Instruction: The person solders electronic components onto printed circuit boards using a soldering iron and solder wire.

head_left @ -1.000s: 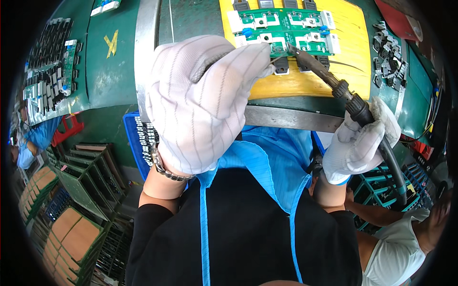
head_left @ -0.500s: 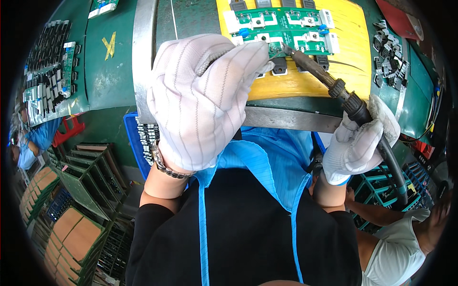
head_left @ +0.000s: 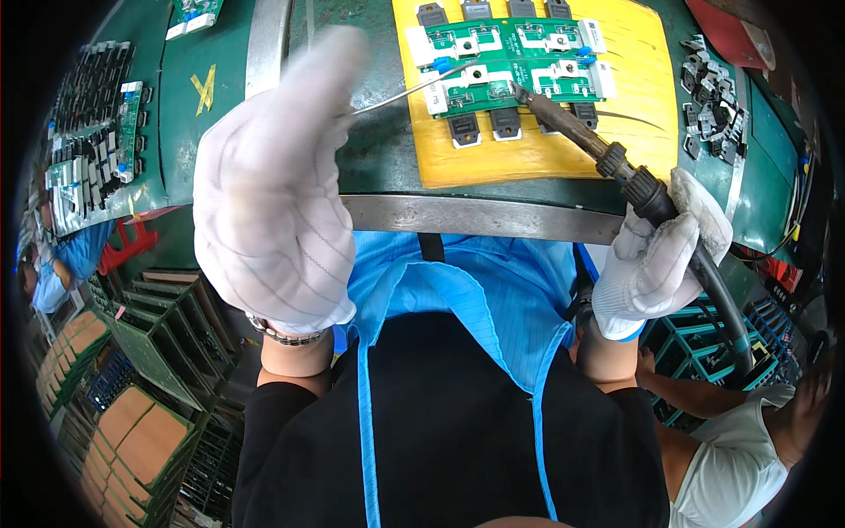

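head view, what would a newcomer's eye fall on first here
Probably the bright yellow pad at top centre, with a green circuit board lying over it. Next, the soldering iron in the gloved right hand, its tip at the circuit board's near edge. Left of the pad, the blurred, gloved left hand holds a thin wire.

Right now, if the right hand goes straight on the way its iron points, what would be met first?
The right hand, leading with its iron, would likely meet the green board first; whether iron and board touch now is unclear.
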Tool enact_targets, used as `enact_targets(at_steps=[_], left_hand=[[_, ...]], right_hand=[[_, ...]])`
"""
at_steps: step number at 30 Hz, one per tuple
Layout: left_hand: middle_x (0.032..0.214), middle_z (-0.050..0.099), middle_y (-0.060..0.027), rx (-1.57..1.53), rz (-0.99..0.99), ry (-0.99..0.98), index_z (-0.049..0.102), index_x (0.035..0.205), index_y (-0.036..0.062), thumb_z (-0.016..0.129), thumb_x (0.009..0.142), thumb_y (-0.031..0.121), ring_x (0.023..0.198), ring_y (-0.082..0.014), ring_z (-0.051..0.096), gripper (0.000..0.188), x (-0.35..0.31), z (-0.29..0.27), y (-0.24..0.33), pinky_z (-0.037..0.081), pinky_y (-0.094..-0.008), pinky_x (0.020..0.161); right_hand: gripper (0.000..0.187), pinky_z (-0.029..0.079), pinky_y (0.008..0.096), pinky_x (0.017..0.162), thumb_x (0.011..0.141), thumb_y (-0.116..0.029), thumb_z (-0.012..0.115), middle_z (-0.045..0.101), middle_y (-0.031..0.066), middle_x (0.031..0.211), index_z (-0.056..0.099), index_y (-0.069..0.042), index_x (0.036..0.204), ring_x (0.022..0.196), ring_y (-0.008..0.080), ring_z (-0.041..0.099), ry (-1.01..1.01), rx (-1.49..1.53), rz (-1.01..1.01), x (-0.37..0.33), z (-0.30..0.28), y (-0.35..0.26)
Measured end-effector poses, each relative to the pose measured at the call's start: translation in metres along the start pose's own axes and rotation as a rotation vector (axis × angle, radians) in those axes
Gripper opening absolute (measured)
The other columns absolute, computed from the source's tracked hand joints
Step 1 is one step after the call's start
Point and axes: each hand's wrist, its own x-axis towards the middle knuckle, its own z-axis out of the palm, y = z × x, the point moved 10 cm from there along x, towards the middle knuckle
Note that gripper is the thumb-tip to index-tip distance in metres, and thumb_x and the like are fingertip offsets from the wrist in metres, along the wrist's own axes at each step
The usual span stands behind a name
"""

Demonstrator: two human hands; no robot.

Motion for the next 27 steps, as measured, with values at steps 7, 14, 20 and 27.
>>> enact_targets(at_steps=[7, 14, 20, 27], left_hand=[[0.099, 0.072, -0.0132, -0.184, -0.101, -0.099, 0.068, 0.109, -0.0031, 0.063, 0.096, 0.005, 0.083, -0.0138, 0.065, 0.016, -0.003, 0.005, -0.004, 0.051, -0.0232, 0.067], [0.097, 0.073, -0.0063, -0.14, -0.124, -0.05, 0.073, 0.101, 0.0029, 0.072, 0.085, 0.0, 0.094, -0.0213, 0.065, 0.016, 0.001, 0.011, -0.002, 0.052, -0.0318, 0.085], [0.092, 0.073, -0.0033, -0.052, -0.016, -0.119, 0.076, 0.099, 0.0075, 0.076, 0.078, 0.002, 0.089, -0.021, 0.065, 0.021, 0.009, 0.02, 0.014, 0.052, -0.0319, 0.081], [0.092, 0.072, -0.0026, -0.058, -0.013, -0.14, 0.078, 0.1, 0.0111, 0.078, 0.076, 0.003, 0.086, -0.0214, 0.063, 0.026, 0.009, 0.031, 0.013, 0.051, -0.0324, 0.079]], right_hand=[[0.07, 0.054, 0.0386, 0.091, 0.083, 0.014, 0.071, 0.055, 0.0189, 0.119, 0.037, -0.008, 0.14, 0.105, 0.0293, 0.061, 0.012, -0.932, -0.629, -0.017, 0.024, -0.049], [0.061, 0.054, 0.0379, 0.09, 0.087, 0.011, 0.066, 0.055, 0.0194, 0.119, 0.039, -0.008, 0.138, 0.102, 0.0275, 0.061, 0.026, -0.633, -0.488, -0.012, 0.008, -0.04], [0.024, 0.054, 0.0334, 0.087, 0.1, -0.008, 0.053, 0.055, 0.018, 0.116, 0.049, 0.006, 0.119, 0.098, 0.0217, 0.061, 0.204, -0.042, 0.031, -0.002, -0.016, -0.004], [0.036, 0.056, 0.0277, 0.073, 0.103, -0.022, 0.044, 0.056, 0.0161, 0.11, 0.057, 0.01, 0.114, 0.088, 0.0173, 0.061, 0.145, -0.289, -0.045, 0.003, -0.005, -0.015]])
